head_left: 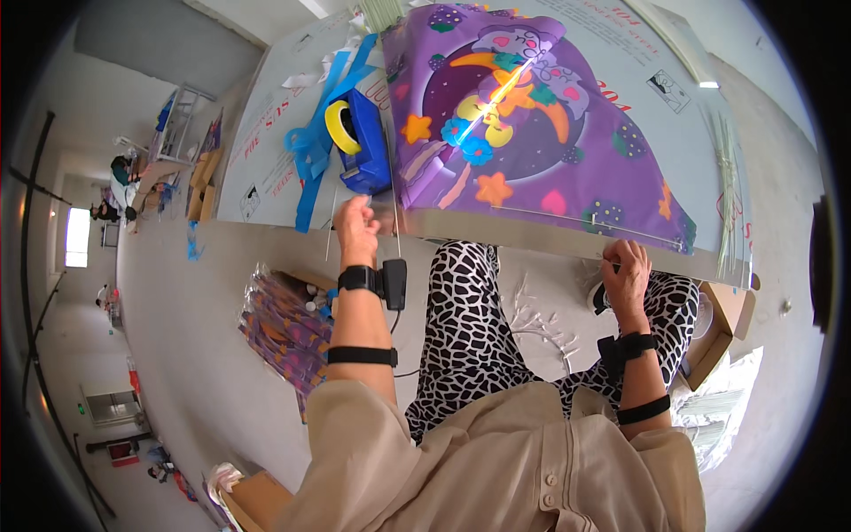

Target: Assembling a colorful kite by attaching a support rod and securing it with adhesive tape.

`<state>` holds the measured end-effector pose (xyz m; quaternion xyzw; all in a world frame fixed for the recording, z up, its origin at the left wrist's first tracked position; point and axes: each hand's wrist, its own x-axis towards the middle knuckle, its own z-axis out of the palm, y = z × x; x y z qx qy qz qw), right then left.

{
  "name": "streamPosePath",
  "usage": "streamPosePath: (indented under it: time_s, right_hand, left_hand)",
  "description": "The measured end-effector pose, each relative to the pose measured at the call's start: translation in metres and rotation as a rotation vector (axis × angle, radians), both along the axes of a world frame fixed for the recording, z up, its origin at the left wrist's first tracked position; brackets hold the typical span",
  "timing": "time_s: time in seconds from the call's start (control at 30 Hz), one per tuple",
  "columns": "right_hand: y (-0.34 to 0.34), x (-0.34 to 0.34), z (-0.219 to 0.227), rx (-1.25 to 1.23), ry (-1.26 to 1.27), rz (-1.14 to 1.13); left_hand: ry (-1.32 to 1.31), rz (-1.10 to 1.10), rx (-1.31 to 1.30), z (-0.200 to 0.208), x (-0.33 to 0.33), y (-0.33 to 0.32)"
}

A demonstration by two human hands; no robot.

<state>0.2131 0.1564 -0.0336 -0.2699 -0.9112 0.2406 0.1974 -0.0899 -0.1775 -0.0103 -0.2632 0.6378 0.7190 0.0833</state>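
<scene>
A purple printed sheet with a moon, stars and clouds lies folded into a wedge on the table. Along its near edge runs a thin pale rod. My right hand rests at the table's front edge by the sheet's right corner, its fingers curled in; what they hold, if anything, is hidden. Just in front of the blue tape dispenser, with its yellow roll, my left hand is closed in a pinch. Whatever is between those fingertips is too small to name. Thin rods stick out on either side of that hand.
Blue ribbon strips lie left of the dispenser on the table. A bundle of thin pale sticks sits at the right. Below are wrapped purple sheets, a string of small white pieces and a cardboard box.
</scene>
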Motion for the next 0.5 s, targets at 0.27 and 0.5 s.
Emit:
streamPosePath:
  time_s: [0.27, 0.5]
  right_hand:
    - [-0.002, 0.001, 0.005, -0.030, -0.019, -0.003]
    - [-0.003, -0.001, 0.006, -0.022, -0.011, 0.008]
  left_hand:
    - [0.552, -0.058, -0.414, 0.044, -0.046, 0.008]
    - [0.268, -0.094, -0.377, 0.059, -0.072, 0.004]
